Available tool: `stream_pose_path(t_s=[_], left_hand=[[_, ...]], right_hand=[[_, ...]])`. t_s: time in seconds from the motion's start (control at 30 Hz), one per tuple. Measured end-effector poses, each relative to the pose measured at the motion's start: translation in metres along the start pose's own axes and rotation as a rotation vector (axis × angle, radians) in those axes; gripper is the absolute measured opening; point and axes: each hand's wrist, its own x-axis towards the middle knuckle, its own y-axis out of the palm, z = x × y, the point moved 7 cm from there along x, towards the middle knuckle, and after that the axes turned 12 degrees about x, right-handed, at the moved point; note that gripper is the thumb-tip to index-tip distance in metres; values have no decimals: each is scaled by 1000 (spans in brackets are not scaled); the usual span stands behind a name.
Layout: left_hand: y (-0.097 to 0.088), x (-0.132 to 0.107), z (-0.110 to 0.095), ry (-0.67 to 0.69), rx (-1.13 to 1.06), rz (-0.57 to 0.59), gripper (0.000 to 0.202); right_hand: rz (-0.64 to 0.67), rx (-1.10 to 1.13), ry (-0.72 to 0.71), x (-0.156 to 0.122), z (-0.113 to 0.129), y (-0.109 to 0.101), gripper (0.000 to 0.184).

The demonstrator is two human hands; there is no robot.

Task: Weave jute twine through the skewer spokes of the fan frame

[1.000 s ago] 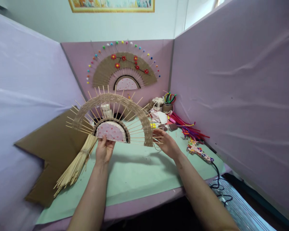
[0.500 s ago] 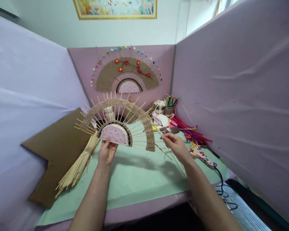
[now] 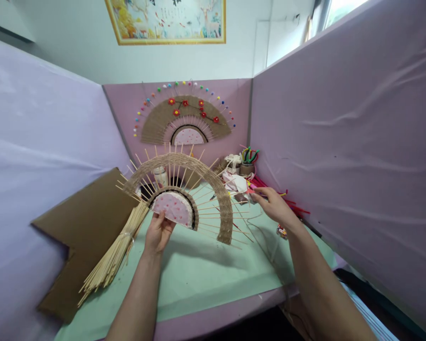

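My left hand (image 3: 159, 233) pinches the lower edge of a half-round fan with a pink dotted centre (image 3: 173, 208). Thin sticks fan out from that centre, and a woven twine band (image 3: 225, 203) arches across them. The fan is held up above the table, its right end tipped down. My right hand (image 3: 272, 207) is beyond the fan's right side, thumb and fingers closed together. They appear to pinch a thin twine, hard to see against the clutter behind. Loose twine (image 3: 261, 232) trails below that hand toward the table's front edge.
A bundle of sticks (image 3: 115, 253) lies on brown cardboard (image 3: 81, 218) at left. A finished fan with red flowers (image 3: 188, 113) is on the back panel. Scissors in a pot (image 3: 249, 156), white cloth (image 3: 234, 181) and red pipe cleaners (image 3: 300, 208) are at back right.
My right hand has moved away from the fan, right and slightly up in view, still pinched. The fan's right end has dipped a little. The camera view has tilted up.
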Motion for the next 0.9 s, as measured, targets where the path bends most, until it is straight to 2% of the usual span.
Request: stream_pose_path(t_s=[0.03, 0.1, 0.23, 0.3, 0.4, 0.53, 0.7, 0.9], left_hand=[[1, -1, 1, -12, 10, 5, 23], [3, -1, 2, -30, 30, 15, 24], [5, -2, 3, -37, 36, 20, 23], [5, -2, 3, -40, 35, 18, 20], [5, -3, 3, -48, 35, 12, 20], [7, -4, 3, -58, 25, -3, 19], [8, -5, 2, -56, 21, -35, 22], [9, -5, 1, -58, 46, 6, 20]], right_hand=[[23, 30, -19, 1, 1, 5, 41], [107, 230, -36, -1, 8, 22, 43], [367, 772, 102, -8, 18, 64, 42], [421, 896, 182, -12, 17, 77, 40], [455, 944, 241, -17, 11, 89, 40], [433, 949, 263, -22, 4, 92, 38], [337, 919, 250, -24, 7, 76, 23], [402, 942, 404, -29, 3, 67, 24]])
